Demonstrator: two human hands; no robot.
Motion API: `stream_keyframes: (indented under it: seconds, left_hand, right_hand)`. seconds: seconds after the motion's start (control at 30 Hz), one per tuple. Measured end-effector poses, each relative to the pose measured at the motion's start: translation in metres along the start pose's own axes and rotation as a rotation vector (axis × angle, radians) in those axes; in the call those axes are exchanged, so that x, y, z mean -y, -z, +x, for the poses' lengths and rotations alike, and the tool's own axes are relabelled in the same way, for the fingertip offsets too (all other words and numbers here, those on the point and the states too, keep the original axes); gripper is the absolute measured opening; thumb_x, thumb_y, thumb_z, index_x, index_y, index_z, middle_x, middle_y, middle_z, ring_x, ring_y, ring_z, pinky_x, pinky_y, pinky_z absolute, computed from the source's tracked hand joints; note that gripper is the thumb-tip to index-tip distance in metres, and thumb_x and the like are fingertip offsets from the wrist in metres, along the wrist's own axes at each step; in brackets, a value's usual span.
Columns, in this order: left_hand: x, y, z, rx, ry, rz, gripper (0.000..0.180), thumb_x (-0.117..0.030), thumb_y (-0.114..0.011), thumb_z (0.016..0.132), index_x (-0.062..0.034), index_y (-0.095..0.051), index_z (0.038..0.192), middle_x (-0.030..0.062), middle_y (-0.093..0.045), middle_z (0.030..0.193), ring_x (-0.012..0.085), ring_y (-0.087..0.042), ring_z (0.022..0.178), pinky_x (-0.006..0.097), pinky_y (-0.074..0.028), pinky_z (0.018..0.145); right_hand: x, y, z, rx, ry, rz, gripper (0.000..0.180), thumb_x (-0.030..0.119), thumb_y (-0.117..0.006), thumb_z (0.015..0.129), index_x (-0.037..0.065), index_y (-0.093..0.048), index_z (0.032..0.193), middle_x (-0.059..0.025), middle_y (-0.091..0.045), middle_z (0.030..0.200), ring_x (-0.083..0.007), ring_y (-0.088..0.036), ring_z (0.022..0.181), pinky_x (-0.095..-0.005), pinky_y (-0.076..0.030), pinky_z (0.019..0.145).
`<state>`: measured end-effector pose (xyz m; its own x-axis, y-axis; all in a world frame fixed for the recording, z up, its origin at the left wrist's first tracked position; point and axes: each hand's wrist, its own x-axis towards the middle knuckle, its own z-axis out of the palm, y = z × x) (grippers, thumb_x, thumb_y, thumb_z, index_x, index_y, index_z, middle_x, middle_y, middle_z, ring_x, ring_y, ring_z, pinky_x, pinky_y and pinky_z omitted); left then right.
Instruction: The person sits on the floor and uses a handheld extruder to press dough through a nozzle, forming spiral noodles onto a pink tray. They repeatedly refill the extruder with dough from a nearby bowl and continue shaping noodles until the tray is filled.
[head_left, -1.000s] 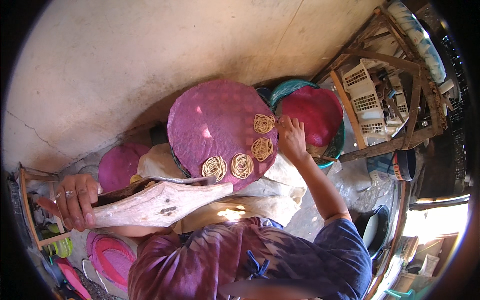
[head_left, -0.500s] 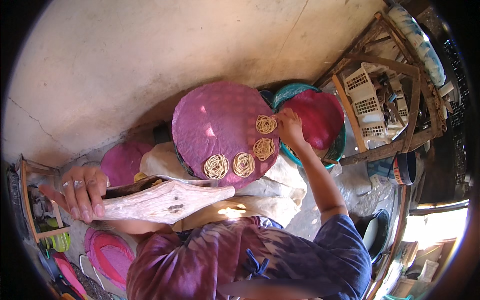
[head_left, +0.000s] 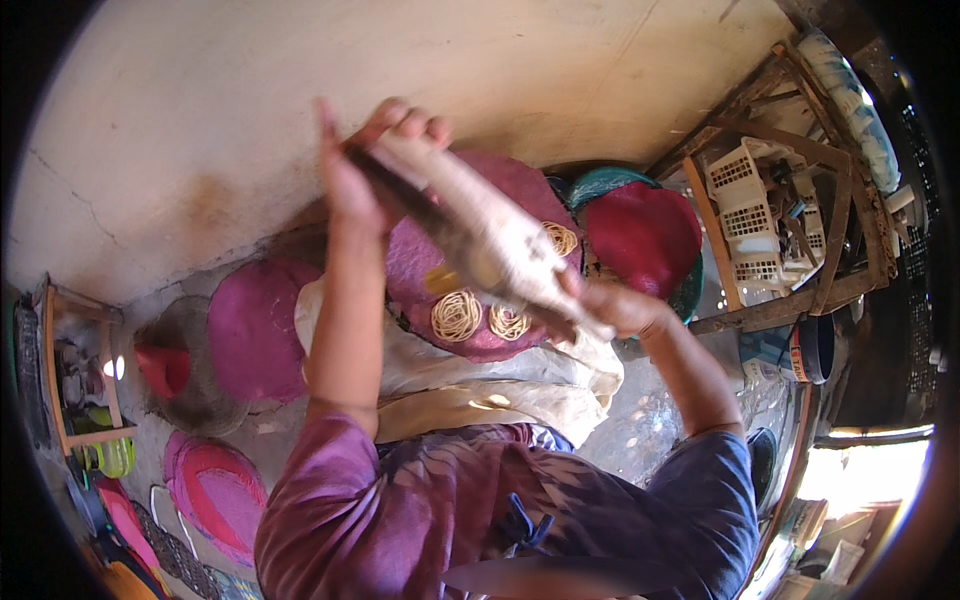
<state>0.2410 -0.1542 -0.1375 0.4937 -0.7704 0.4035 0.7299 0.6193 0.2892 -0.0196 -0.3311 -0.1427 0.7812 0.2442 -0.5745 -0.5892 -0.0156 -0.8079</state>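
Observation:
A long pale wooden press [head_left: 480, 215], blurred by motion, slants from upper left to lower right over a round purple mat [head_left: 500, 172]. My left hand [head_left: 362, 180] grips its upper end, with the thumb sticking up. Around the lower right end my right hand [head_left: 622, 305] is closed. A dark gap runs along the press's lower left side, and something yellowish [head_left: 440, 280] shows beside it. Coiled nests of thin beige strands lie on the mat: one nest [head_left: 456, 316] and a second nest [head_left: 509, 322] at the near edge, another nest [head_left: 560, 238] at the right. The press hides part of the mat.
Right of the mat, a dark red sheet [head_left: 645, 235] covers a teal tub [head_left: 690, 290]. Another purple disc [head_left: 262, 330] rests at the left. A wooden frame [head_left: 840, 285] with a white basket [head_left: 745, 220] stands at right, a wall [head_left: 240, 120] behind. Pale cloth [head_left: 590, 395] lies before me.
My left hand has swung the press up and right, from the lower left to above the mat. My right hand has left the far right nest and taken hold of the press's other end.

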Motion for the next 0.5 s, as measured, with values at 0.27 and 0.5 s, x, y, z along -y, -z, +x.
stream_keyframes:
  seconds: [0.27,0.5]
  left_hand:
    - [0.067,0.127,0.023,-0.307,-0.111,-0.283,0.062,-0.069,-0.035,0.093,-0.0097,-0.055,0.089,0.0045,-0.056,0.080,0.0240,-0.056,0.079,0.043,-0.044,0.085]
    - [0.056,0.133,0.019,-0.162,-0.162,-0.189,0.050,-0.060,-0.040,0.095,-0.0127,-0.056,0.088,0.0003,-0.057,0.076,0.0199,-0.057,0.073,0.040,-0.046,0.081]
  right_hand:
    - [0.007,0.042,0.019,-0.235,-0.128,-0.048,0.073,0.067,-0.029,0.098,0.001,-0.055,0.119,-0.0079,-0.060,0.071,-0.0146,-0.058,0.057,-0.0287,-0.048,0.052]
    - [0.025,0.022,0.014,-0.403,-0.110,-0.312,0.077,0.072,-0.026,0.096,0.005,-0.062,0.101,-0.0049,-0.057,0.066,-0.0136,-0.056,0.053,-0.0284,-0.045,0.047]
